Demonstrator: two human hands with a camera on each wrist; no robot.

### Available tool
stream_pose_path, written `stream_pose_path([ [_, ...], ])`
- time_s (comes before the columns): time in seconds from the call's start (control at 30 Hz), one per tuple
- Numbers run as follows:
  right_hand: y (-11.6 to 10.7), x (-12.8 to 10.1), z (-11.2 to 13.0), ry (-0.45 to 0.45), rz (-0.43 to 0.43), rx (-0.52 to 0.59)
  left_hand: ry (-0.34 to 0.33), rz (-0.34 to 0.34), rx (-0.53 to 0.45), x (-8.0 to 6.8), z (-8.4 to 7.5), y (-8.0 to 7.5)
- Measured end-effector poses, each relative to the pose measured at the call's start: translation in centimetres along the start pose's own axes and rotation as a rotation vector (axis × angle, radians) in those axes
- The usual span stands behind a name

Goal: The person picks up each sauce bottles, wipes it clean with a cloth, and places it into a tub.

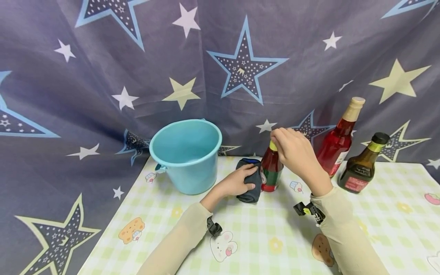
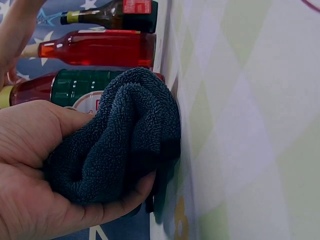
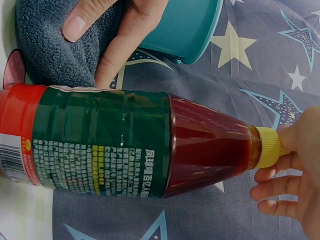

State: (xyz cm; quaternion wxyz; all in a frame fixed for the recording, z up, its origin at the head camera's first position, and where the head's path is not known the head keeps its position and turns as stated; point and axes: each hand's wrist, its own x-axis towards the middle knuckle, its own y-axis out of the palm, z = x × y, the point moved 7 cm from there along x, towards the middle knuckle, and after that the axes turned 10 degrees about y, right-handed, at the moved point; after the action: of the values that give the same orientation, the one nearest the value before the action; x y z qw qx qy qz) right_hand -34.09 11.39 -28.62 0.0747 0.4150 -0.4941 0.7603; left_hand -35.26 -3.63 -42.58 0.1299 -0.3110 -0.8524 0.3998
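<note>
The sauce bottle (image 1: 271, 170) stands upright on the desk (image 1: 275, 236), long axis vertical, between the two hands and right of the bucket (image 1: 187, 152). The right hand (image 1: 297, 152) comes from above, fingers (image 3: 277, 175) pinched on the yellow cap (image 3: 267, 146). The left hand (image 1: 237, 181) clamps a dark cloth (image 2: 120, 140) against the bottle's left side

Three bottles (image 1: 271, 168), one bucket (image 1: 187, 152), one cloth (image 1: 249, 179)
</note>
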Motion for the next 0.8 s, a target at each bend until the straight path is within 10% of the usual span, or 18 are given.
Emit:
stream_pose_path([
  [0.8,-0.09,-0.12,0.21,-0.007,-0.009,-0.009,-0.004,-0.020,-0.007,-0.19,0.07,0.01],
])
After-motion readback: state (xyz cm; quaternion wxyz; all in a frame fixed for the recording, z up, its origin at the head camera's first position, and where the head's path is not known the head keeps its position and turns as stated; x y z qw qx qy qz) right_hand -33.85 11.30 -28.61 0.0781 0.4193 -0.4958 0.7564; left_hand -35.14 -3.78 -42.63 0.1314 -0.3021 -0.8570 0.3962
